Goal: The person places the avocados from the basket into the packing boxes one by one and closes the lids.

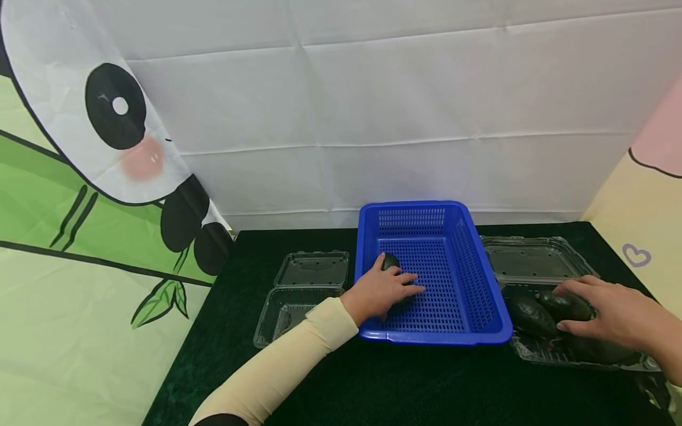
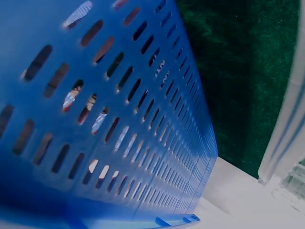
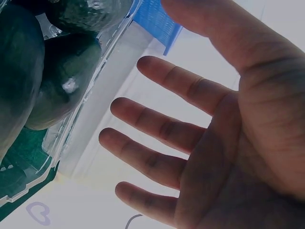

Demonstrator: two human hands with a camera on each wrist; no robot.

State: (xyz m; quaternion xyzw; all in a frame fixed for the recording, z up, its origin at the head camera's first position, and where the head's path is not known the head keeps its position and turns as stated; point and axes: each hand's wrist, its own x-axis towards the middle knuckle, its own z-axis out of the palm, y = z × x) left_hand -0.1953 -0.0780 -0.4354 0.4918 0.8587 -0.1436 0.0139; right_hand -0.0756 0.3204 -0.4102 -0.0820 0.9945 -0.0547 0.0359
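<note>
Avocados (image 1: pixel 531 318) in a clear clamshell (image 1: pixel 538 258), just left of and below the nearer right hand (image 1: pixel 620 310).
Its fingers (image 3: pixel 164 128) are spread, holding nothing; the closest avocado (image 1: pixel 566 305) lies roughly crosswise, long axis toward them. All look dark green, glossy, oval. In a blue basket (image 1: pixel 442 338), the left hand (image 1: pixel 378 293) spreads beside another avocado (image 1: pixel 391 261); contact is unclear.

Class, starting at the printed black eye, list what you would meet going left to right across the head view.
Printed black eye → smaller clear container → blue basket → larger clear container.
</note>
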